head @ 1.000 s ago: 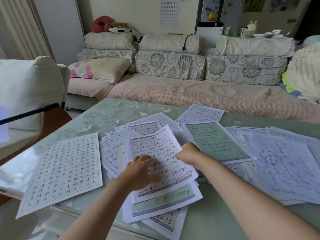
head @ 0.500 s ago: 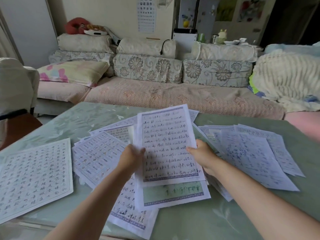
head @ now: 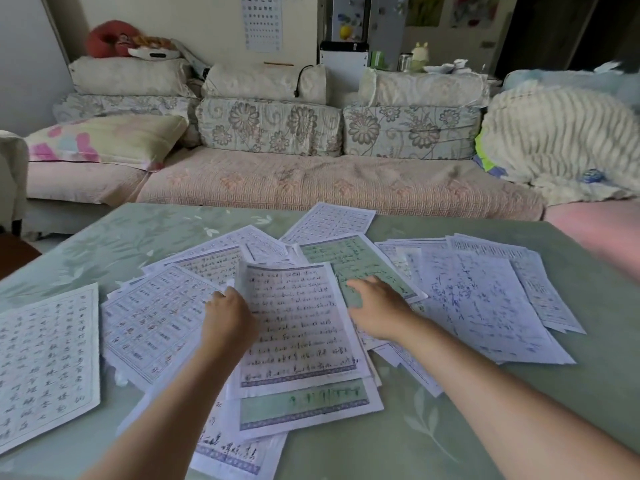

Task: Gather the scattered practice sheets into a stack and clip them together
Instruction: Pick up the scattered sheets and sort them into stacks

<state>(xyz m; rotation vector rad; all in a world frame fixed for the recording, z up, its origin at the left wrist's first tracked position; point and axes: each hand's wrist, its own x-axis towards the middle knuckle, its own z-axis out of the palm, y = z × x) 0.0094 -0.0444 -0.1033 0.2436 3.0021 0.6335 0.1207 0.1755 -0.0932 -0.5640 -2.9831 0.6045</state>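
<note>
Your practice sheets (head: 329, 223) lie spread all over the table (head: 502, 427), not in a neat stack. The lined sheet (head: 298, 323) lies on top in the middle, right in front of you. Your left hand (head: 228, 320) holds its left edge, and its top left corner curls up off the pile. Your right hand (head: 377, 306) is just right of the lined sheet, with the fingers out straight and lying on a green sheet (head: 360, 268). A green-band sheet (head: 304, 405) pokes out from under the near end of the lined sheet. Just left of the lined sheet lies a grid sheet (head: 156, 317), and further left a big grid sheet (head: 45, 358) lies by itself. Right of the lined sheet is a pile of blue-ink sheets (head: 485, 299). Far behind the lined sheet, past the table, stands a sofa (head: 311, 181)
</note>
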